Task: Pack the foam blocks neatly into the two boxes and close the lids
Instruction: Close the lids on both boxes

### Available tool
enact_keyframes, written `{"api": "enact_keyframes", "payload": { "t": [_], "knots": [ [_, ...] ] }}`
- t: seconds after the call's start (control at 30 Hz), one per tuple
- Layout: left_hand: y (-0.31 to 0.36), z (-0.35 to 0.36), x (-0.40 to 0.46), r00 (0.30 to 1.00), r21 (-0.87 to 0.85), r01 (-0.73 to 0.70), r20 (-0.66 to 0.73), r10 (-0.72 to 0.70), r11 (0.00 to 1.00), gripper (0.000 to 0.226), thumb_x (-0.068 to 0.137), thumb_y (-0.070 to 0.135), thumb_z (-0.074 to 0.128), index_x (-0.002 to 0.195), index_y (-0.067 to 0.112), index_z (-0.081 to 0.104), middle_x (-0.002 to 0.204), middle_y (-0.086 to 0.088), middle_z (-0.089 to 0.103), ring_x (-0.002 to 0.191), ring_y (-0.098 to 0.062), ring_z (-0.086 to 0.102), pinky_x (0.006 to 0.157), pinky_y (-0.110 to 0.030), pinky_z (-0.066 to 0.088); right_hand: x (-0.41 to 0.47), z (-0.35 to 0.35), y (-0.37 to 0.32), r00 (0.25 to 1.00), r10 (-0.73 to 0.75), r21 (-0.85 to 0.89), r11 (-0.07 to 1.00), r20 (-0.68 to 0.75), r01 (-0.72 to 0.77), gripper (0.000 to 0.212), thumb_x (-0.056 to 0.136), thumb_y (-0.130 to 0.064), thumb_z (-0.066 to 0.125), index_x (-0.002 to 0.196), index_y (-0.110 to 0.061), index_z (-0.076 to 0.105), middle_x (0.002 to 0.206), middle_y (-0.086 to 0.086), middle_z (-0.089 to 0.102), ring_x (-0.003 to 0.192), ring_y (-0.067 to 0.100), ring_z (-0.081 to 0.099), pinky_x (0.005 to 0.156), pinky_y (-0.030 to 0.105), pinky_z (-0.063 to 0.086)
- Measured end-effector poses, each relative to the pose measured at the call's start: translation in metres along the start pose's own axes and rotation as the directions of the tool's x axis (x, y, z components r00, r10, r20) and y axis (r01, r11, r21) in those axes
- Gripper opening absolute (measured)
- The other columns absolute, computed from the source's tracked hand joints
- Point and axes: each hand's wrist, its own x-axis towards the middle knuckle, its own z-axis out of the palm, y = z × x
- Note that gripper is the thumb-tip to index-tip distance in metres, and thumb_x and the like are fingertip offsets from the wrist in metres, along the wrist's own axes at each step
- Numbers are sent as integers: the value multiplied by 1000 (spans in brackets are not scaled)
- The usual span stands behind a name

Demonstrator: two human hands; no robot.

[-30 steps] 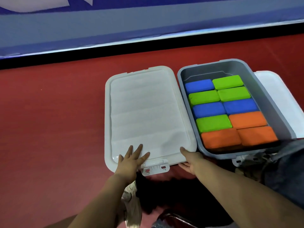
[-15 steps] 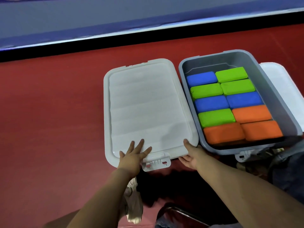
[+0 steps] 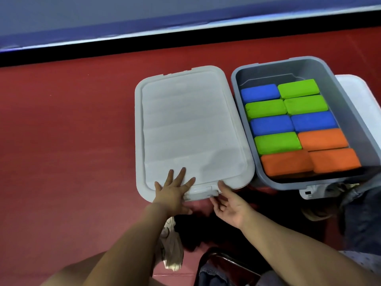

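Observation:
The left box is covered by its white lid (image 3: 191, 129), lying flat on the red floor. My left hand (image 3: 173, 193) presses flat on the lid's near edge with fingers spread, just left of the front latch (image 3: 201, 193). My right hand (image 3: 228, 205) is at the latch's right end, thumb on the lid rim and fingers curled under the latch. Right of it the grey box (image 3: 346, 112) stands uncovered, with blue, green and orange foam blocks (image 3: 296, 126) packed in two neat rows. Its white lid (image 3: 358, 93) lies behind it on the right.
A black strip and a blue wall (image 3: 144, 21) run across the far side of the red floor. A white shoe (image 3: 171, 244) and a dark chair frame (image 3: 222, 263) are below my arms. Grey fabric (image 3: 362, 213) lies at the right, near the grey box's latch (image 3: 309, 191).
The red-marked front latch of the left lid has been folded down flat. My right hand moved left from the lid's near right corner to the latch. My left hand stayed on the lid.

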Motion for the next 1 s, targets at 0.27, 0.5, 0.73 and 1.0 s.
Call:
{"api": "enact_keyframes", "payload": {
  "t": [0.27, 0.5, 0.73, 1.0],
  "knots": [
    [3, -1, 8, 993, -106, 39, -108, -51, 994, 71, 87, 28, 61, 145, 48, 25, 160, 14, -4, 147, -22, -11, 106, -66, 14, 2, 9, 6, 999, 31, -238, 970, -38, -39, 12, 82, -3, 69, 81, -13, 62, 67, -2, 67, 72, 10, 61, 61, 18, 42],
    [2, -3, 10, 992, -123, 47, -114, -61, 991, 65, 88, 34, 61, 143, 49, 30, 160, 17, 2, 148, -20, -6, 104, -60, 19, 7, 15, 12, 1000, -21, -170, 985, -16, 18, 25, 82, -2, 68, 101, -16, 59, 91, -2, 68, 89, 13, 62, 99, 35, 42],
    [3, -6, 10, 994, -136, 46, -96, -60, 990, 64, 89, 35, 61, 143, 48, 30, 160, 17, 1, 148, -20, -6, 106, -59, 18, 8, 18, 16, 998, -56, -149, 987, -24, 52, 22, 83, -4, 68, 94, -19, 57, 92, -2, 67, 102, 18, 59, 95, 41, 41],
    [4, -14, 13, 986, -287, 91, -106, -126, 954, 53, 88, 28, 64, 134, 47, 47, 156, 23, 15, 148, -14, 1, 108, -52, 17, 10, 30, 19, 993, -71, -110, 992, -99, 60, 14, 85, -15, 69, 94, -15, 59, 94, -2, 64, 98, 16, 59, 87, 37, 45]
  ]
}}
